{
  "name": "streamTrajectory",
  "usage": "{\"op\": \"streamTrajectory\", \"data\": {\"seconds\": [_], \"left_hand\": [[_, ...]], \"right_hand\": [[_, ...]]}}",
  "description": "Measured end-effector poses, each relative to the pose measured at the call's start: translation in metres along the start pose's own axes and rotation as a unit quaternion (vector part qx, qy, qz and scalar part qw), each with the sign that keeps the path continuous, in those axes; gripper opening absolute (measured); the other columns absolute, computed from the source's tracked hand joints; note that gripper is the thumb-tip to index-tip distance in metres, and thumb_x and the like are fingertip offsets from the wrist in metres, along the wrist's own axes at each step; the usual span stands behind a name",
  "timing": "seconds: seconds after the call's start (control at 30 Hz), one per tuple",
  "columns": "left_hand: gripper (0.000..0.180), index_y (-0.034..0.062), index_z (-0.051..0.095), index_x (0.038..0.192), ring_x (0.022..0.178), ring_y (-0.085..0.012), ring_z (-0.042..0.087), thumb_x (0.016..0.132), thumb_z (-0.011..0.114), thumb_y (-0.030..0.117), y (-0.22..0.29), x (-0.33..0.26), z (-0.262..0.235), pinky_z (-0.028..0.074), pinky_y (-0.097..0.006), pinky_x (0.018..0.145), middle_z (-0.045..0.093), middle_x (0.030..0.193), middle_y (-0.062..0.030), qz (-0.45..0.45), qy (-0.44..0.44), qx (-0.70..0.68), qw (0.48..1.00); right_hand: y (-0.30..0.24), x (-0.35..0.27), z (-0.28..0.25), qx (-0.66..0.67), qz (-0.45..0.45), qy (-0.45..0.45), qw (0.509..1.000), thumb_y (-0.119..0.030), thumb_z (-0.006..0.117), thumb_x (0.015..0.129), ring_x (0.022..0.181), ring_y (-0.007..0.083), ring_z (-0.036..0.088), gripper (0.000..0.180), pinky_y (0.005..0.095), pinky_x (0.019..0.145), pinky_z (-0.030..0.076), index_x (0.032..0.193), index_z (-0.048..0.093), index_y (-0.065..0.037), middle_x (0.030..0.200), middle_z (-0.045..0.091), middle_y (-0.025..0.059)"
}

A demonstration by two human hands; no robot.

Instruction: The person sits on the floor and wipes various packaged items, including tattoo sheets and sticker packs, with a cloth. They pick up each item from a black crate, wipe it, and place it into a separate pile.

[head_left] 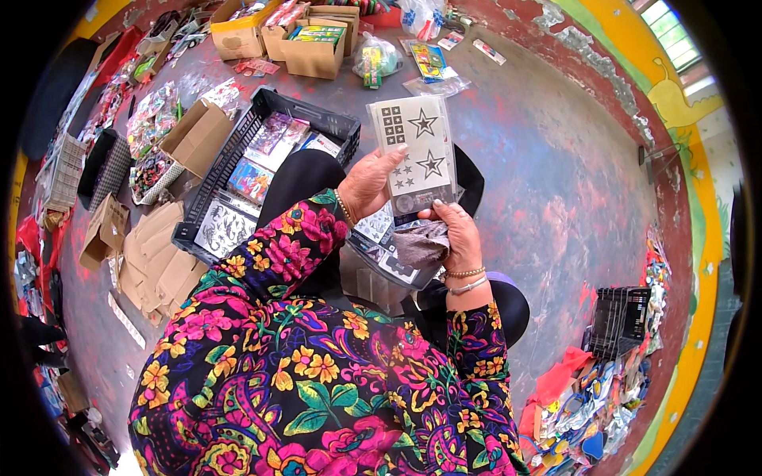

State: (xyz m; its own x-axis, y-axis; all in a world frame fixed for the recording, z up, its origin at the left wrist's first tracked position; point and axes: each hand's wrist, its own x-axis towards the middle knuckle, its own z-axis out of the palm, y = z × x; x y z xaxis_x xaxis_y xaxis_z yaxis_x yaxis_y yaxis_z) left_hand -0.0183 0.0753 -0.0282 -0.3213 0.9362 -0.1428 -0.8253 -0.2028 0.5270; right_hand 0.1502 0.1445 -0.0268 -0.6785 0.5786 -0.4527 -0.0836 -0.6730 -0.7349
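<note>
In front of me I hold up a clear-wrapped sheet point(432, 139) printed with black stars, like a temporary tattoo sheet. My left hand point(368, 184) is closed on its left edge, thumb on top. My right hand point(459, 236) pinches its lower right corner and also grips a crumpled grey cloth point(421, 244). Just below the hands, between my knees, stands a translucent plastic bin point(371, 287) holding more printed sheets point(373, 228). The sheet and cloth partly hide the bin's contents.
A black plastic crate point(208, 187) with packaged sheets stands left of my knee. Flattened cardboard point(155, 258) lies beyond it. Open boxes point(313, 55) and bagged goods point(377, 59) are at the back. A dark crate point(619, 321) and mixed scraps point(583, 412) lie at the right.
</note>
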Motion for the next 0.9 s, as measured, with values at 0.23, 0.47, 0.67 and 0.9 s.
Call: {"op": "streamTrajectory", "data": {"seconds": [0.23,0.47,0.67,0.9], "left_hand": [[0.028,0.0012,0.048,0.115,0.1,-0.0238,0.056,0.092,0.045,0.018,0.0,0.006,-0.015,0.045,-0.04,0.088,0.056,0.11,-0.0115,0.04,0.045,-0.007,0.998],[0.033,0.0005,0.042,0.122,0.102,-0.023,0.056,0.092,0.044,0.014,-0.013,-0.003,0.0,0.045,-0.037,0.089,0.054,0.115,-0.0117,-0.057,-0.011,-0.001,0.998],[0.028,0.003,0.049,0.116,0.104,-0.0211,0.053,0.093,0.041,0.018,-0.023,-0.017,0.006,0.043,-0.035,0.091,0.055,0.113,-0.0083,-0.116,-0.065,-0.054,0.99],[0.035,0.0008,0.052,0.105,0.101,-0.0321,0.052,0.072,0.057,0.009,-0.018,-0.018,-0.01,0.043,-0.033,0.088,0.054,0.104,-0.0176,0.285,-0.235,0.74,0.562]], "right_hand": [[-0.025,0.002,-0.025,-0.033,-0.017,0.069,0.997,-0.026,0.057,0.087,0.061,0.0137,0.056,0.026,0.0253,0.057,0.048,0.084,0.06,0.0,0.068,0.058,0.007],[-0.053,-0.024,0.013,0.019,-0.286,0.0,0.958,-0.023,0.058,0.085,0.094,0.0179,0.057,0.029,0.0298,0.08,0.047,0.104,0.058,0.0,0.103,0.059,0.0098],[0.01,0.001,0.038,-0.588,-0.473,0.075,0.652,-0.026,0.054,0.085,0.12,0.031,0.041,0.039,0.0428,0.098,0.027,0.121,0.052,-0.011,0.124,0.049,0.0135],[-0.002,0.01,0.027,-0.583,-0.497,0.118,0.632,-0.023,0.054,0.084,0.125,0.0311,0.036,0.036,0.0415,0.103,0.022,0.118,0.054,-0.011,0.129,0.045,0.0146]]}}
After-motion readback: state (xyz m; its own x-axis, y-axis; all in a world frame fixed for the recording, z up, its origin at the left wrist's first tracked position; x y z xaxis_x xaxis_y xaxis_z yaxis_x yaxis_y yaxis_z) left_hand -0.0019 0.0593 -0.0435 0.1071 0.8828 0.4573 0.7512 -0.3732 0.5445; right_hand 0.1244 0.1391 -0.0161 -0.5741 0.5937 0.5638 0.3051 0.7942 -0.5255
